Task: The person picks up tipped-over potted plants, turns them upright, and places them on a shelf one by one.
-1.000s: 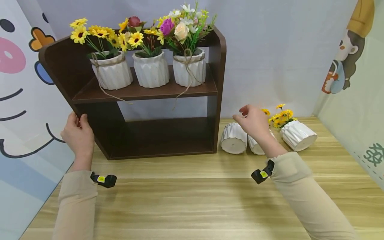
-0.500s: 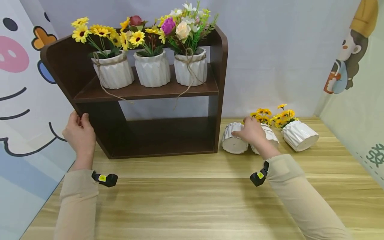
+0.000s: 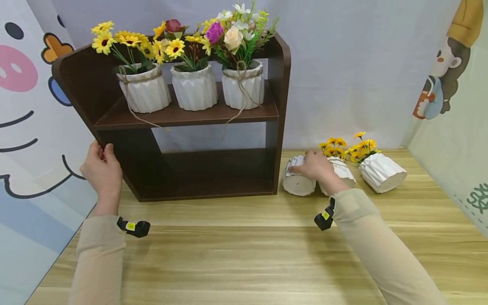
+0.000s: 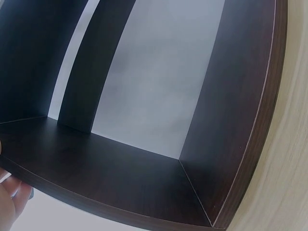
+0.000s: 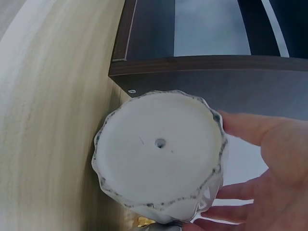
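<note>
My left hand (image 3: 102, 171) grips the left side panel of a dark brown two-tier wooden shelf (image 3: 187, 123); in the left wrist view its fingers (image 4: 19, 196) show at the panel's edge. To the shelf's right, a white fluted flowerpot (image 3: 298, 185) lies on its side with its base facing me. My right hand (image 3: 316, 166) holds this pot from the upper right. In the right wrist view, thumb and fingers stand around the pot (image 5: 159, 168), beside its pale base with a small hole. The pot's far end is hidden.
Three white pots with artificial flowers, among them a middle pot (image 3: 195, 90), stand on the upper tier. Two more tipped pots, a near one (image 3: 340, 168) and a far one (image 3: 382, 172), lie to the right with yellow flowers. The wooden tabletop (image 3: 213, 254) stretches in front.
My right hand has come down and left from above the lying pots onto the leftmost one. My left hand keeps its grip on the shelf.
</note>
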Demonstrator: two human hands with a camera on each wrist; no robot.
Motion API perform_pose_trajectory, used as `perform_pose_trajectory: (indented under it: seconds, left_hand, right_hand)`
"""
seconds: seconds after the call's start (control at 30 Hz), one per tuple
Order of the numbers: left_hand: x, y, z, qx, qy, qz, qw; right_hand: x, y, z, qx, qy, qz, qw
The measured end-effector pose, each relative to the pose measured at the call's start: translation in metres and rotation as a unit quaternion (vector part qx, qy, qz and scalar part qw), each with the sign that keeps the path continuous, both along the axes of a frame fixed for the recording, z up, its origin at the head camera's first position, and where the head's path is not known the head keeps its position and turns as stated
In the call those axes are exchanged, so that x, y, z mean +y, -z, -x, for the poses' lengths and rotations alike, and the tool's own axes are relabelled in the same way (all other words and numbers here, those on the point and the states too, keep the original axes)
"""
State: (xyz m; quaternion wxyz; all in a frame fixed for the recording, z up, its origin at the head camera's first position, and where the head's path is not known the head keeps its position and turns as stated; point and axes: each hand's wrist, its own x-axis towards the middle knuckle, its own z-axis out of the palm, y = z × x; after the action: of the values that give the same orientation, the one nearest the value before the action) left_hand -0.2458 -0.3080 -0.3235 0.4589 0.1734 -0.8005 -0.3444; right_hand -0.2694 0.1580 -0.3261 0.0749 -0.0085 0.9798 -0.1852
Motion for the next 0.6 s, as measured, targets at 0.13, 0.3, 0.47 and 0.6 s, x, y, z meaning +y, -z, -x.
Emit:
perform_pose_trajectory:
  seconds: [0.13,0.3,0.47,0.6]
  left_hand:
    - [0.001,-0.001,0.0,0.009,0.0,0.012,0.9999]
    - [0.002,-0.001,-0.001,0.01,0.003,0.009,0.9999]
    - [0.002,-0.001,-0.001,0.009,-0.003,0.007,0.9999]
    - [0.001,-0.001,-0.001,0.008,-0.005,0.007,0.9999]
  right_hand:
    - [0.001,-0.001,0.002,-0.024,-0.012,0.007,0.9996]
    - [0.002,0.002,0.001,0.0,-0.015,0.028,0.9995]
    - [0.002,0.007,-0.007,0.05,-0.014,0.061,0.9967]
    - [0.001,0.012,-0.018,0.09,-0.018,0.077,0.9928]
